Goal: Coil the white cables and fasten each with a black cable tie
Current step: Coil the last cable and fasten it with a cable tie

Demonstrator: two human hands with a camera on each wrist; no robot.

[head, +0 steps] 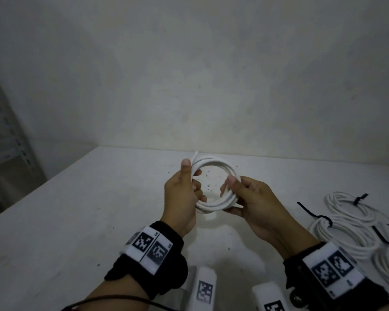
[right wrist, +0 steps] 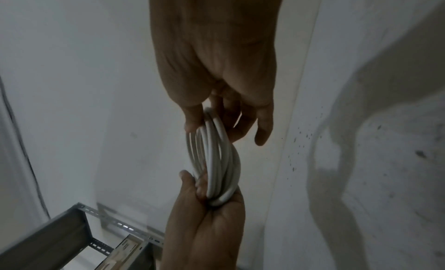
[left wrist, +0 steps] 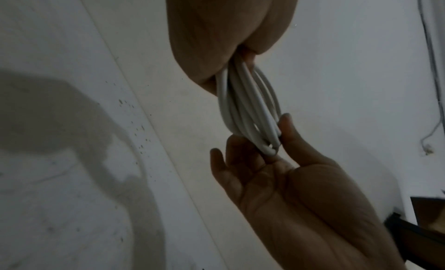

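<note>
Head view: left hand (head: 182,194) and right hand (head: 252,198) each grip the white cable coil (head: 213,205) above the tabletop (head: 76,209); wristband markers (head: 149,245) carry no readable writing.

We are looking at a bare workroom or storeroom: a white table (head: 81,221), scuffed and speckled, is standing against a plain, stained white wall (head: 211,75). At far left, grey slotted-angle metal shelving (head: 7,140) is rising, with cables (left wrist: 431,64) hanging loose down the wall.
</note>
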